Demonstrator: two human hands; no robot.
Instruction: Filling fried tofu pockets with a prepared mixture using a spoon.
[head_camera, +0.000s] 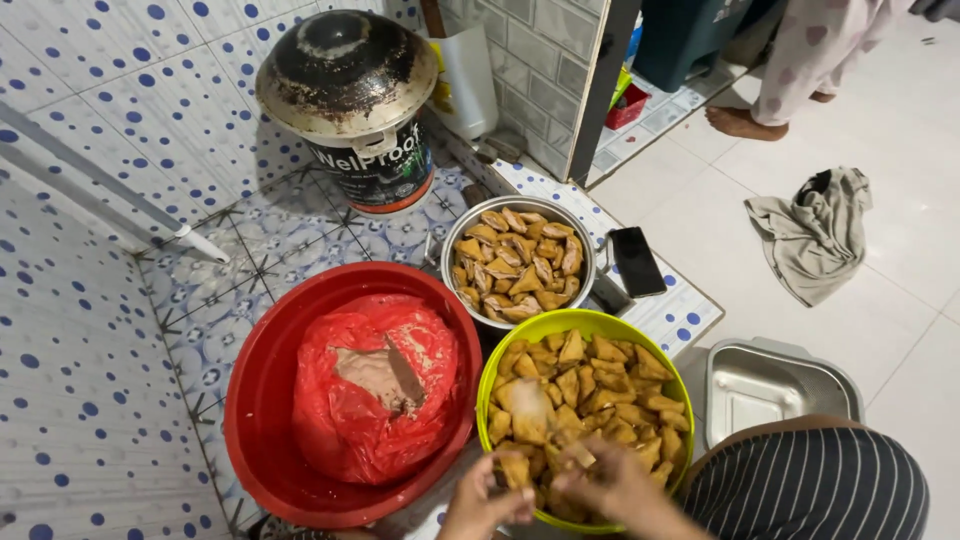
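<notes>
Packages, labels and screens before me:

1. Paint bucket (368, 172), far centre against the tiled wall: round, white, with a black label band (375, 165) and an orange base stripe.
2. Red plastic bag (375, 385), near left, crumpled in the red basin (250, 400), open on top.
3. Phone (637, 261), right of centre on the tiled ledge: flat black rectangle, screen dark.

The red basin (262, 400) and the yellow-green bowl (600, 325) look like smooth, glossy plastic, and the red bag (350, 420) in the basin is thin, crinkled plastic film smeared with a matt brownish paste. The round pot (455, 255) and the square tray (770, 385) are dull-shining metal, while the fried pieces (590, 385) have a rough, matt golden crust. The floor (90, 400) is glossy dotted ceramic tile, and the grey cloth (815, 235) is soft and rumpled.
</notes>
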